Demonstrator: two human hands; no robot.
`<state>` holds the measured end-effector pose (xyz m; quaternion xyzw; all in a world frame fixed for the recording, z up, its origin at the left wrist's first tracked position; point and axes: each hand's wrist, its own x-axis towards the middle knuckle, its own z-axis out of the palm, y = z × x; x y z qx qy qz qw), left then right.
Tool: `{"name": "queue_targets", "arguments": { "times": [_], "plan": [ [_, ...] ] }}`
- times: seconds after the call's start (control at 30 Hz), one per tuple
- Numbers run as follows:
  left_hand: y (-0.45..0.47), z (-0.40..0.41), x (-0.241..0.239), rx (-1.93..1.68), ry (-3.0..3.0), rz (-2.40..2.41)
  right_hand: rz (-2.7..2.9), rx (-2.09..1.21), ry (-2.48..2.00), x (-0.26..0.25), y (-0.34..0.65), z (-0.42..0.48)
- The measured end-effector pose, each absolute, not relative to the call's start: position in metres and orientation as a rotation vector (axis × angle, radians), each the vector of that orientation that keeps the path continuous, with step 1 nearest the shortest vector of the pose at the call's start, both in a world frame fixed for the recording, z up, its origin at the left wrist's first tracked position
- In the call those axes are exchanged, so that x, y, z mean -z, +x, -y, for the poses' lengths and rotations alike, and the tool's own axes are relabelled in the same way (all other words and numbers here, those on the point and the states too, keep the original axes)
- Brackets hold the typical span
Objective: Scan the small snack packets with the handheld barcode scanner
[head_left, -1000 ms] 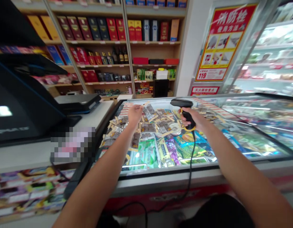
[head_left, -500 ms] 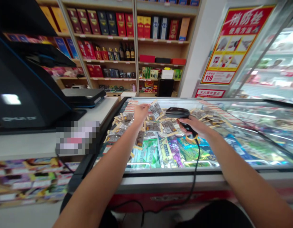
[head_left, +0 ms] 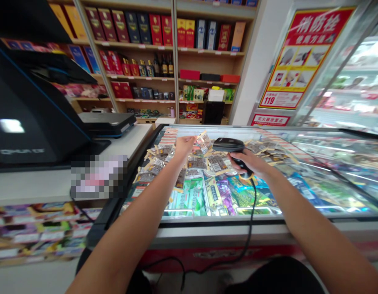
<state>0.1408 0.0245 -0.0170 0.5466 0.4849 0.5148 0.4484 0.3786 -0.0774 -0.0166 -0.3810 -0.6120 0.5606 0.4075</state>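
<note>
Bare forearms (head_left: 302,204), bare fingers (head_left: 189,141), black clothing (head_left: 274,275) with a rounded outline at the lower edge

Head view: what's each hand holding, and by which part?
Left hand: a small packet, pinched at its left edge. Right hand: a black scanner, gripped around its handle.

1. Partly covered by right hand (head_left: 252,160): scanner grip (head_left: 242,166).
2. Too small to read: print on packet (head_left: 204,143).
3. Pixelated past telling: item (head_left: 98,177) at desk (head_left: 38,181) edge.
4. Cut off at left: till (head_left: 26,126).
</note>
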Motion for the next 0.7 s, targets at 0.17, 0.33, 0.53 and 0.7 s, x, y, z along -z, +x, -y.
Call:
{"name": "queue_targets", "arguments": {
  "times": [0.17,0.33,0.53,0.7],
  "plan": [
    [0.142,-0.024,0.017,-1.272,1.395,-1.208,1.461,-1.404,-0.969,0.018,0.381,0.074],
    [0.136,-0.026,0.012,-1.335,1.519,-1.267,1.371,-1.37,-0.973,0.013,0.382,0.075],
    [0.124,-0.014,0.0,-1.214,2.234,-1.448,0.975,-1.329,-0.893,0.002,0.396,0.073],
    [0.134,0.004,-0.001,-0.699,2.785,-1.473,0.656,-1.345,-0.827,-0.003,0.415,0.068]
  ]
}}
